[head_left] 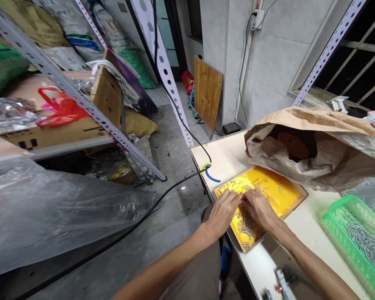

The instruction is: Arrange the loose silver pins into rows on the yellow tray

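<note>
My left hand point(224, 211) and my right hand point(261, 207) meet over a shallow wooden-edged tray with a yellow lining point(283, 195). The fingertips of both are pinched close together. Whatever they hold is too small or too hidden to make out. Small metal pins or screws point(246, 227) lie in a loose pile just below my hands. More of them are scattered over the yellow lining near the fingers and toward the tray's far edge.
A green plastic basket point(329, 211) of metal pieces stands at the right. Behind the tray sits an open brown paper bag point(278, 160). A metal tool point(283, 284) lies near the front edge. A black cable point(171, 189) crosses at left, beside a loaded shelf point(71, 146).
</note>
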